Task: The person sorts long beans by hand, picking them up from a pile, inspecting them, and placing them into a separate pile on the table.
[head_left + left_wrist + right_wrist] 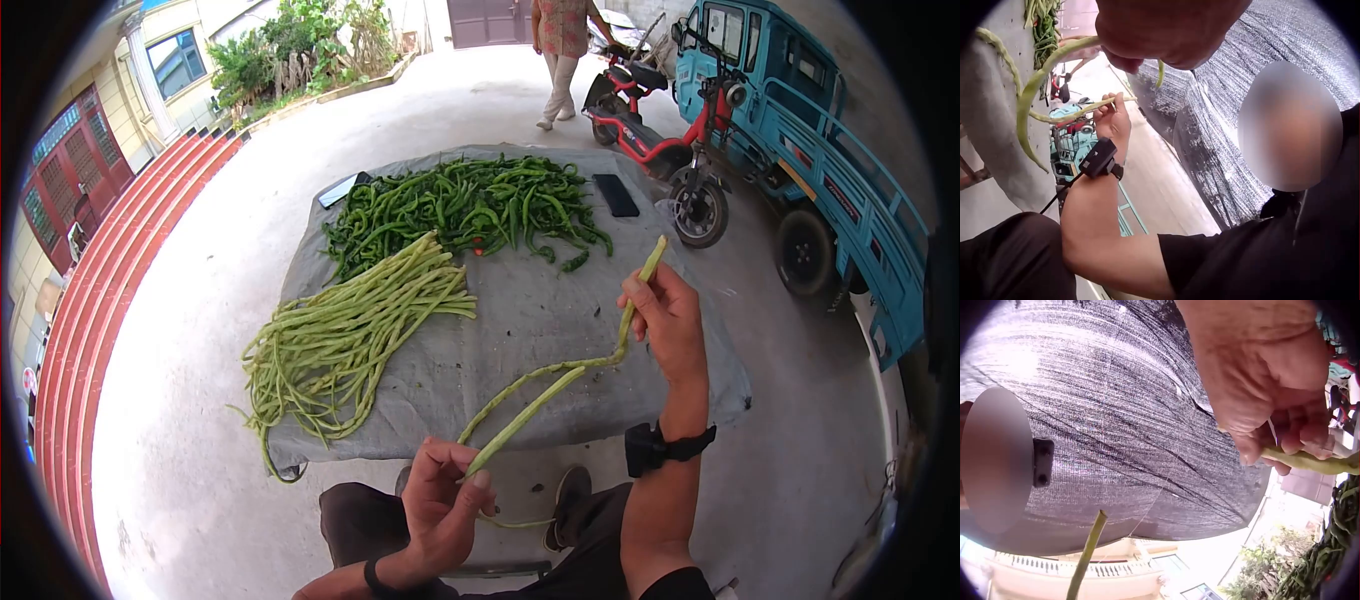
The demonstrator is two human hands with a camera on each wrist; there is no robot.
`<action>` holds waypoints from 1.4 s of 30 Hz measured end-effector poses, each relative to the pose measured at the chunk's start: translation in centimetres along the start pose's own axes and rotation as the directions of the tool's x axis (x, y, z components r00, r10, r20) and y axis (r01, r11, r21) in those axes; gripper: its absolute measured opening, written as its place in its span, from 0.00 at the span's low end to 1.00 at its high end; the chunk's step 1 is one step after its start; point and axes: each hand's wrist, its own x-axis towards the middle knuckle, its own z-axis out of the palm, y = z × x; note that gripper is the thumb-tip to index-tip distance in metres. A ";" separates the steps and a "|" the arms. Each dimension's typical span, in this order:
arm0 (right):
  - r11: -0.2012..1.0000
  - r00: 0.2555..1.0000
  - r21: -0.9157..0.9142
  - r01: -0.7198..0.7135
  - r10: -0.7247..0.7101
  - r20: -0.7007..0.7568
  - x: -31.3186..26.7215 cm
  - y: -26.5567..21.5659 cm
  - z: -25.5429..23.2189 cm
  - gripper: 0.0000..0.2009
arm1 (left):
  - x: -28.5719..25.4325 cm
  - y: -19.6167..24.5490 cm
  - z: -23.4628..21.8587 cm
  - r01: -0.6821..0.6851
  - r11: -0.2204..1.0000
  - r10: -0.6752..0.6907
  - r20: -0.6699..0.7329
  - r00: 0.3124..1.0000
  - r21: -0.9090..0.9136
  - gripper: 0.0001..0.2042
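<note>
Both left hand and right hand pinch long beans — only wrist views show grey mesh overhead.

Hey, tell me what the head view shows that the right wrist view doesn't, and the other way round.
Only the head view shows the pile of long beans on the covered table, the dark phone beside the peppers, and the red steps.

Only the right wrist view shows the dark netting overhead and the pale balcony railing.

Both show green peppers and the right hand with a bean in its grip.
</note>
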 end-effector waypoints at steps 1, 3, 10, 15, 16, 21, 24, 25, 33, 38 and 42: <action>1.000 1.000 0.007 0.000 0.000 -0.005 0.0 0.0 -0.1 0.11 | 0.5 0.0 0.4 -0.039 0.999 0.039 -0.005 0.999 -0.008 0.08; 1.000 1.000 0.021 0.002 -0.001 -0.015 -0.1 0.0 -0.4 0.11 | 2.3 0.1 1.1 -0.112 0.993 0.110 -0.060 0.992 -0.042 0.07; 0.998 1.000 0.052 -0.020 0.019 0.021 -0.1 -0.1 -0.8 0.10 | 9.9 0.0 1.4 -0.121 0.989 0.120 -0.024 0.993 -0.086 0.09; 0.991 0.991 0.111 -0.072 0.058 0.123 -0.5 -0.7 0.5 0.10 | 12.3 -0.9 1.5 -0.002 0.988 0.003 0.010 1.000 -0.153 0.09; 0.987 0.988 0.135 -0.086 0.067 0.141 -0.5 -0.7 0.8 0.10 | 12.5 -1.4 1.3 0.018 0.985 -0.013 0.028 1.000 -0.169 0.08; 0.957 0.967 0.237 -0.169 0.115 0.227 -0.6 -0.7 2.9 0.11 | 13.3 -2.8 0.7 0.075 0.963 -0.056 0.079 0.995 -0.259 0.06; 0.933 0.951 0.298 -0.202 0.115 0.286 -0.5 -0.4 4.0 0.12 | 13.7 -2.5 0.4 0.087 0.967 -0.071 0.075 0.995 -0.240 0.07; 0.928 0.950 0.310 -0.206 0.114 0.291 -0.5 -0.4 4.4 0.13 | 13.9 -2.6 0.2 0.079 0.968 -0.062 0.077 0.995 -0.238 0.08; 0.855 0.922 0.431 -0.288 0.125 0.367 -0.6 0.0 6.0 0.16 | 13.7 -3.5 0.1 0.049 0.993 -0.038 0.103 0.994 -0.104 0.09; 0.804 0.896 0.490 -0.337 0.114 0.430 -0.5 0.1 6.8 0.16 | 13.8 -4.3 -0.1 0.042 0.997 -0.034 0.136 0.990 -0.058 0.08; 0.757 0.869 0.513 -0.405 0.143 0.474 -0.7 0.7 7.6 0.15 | 13.7 -4.4 0.1 0.036 0.999 -0.029 0.164 0.986 -0.037 0.08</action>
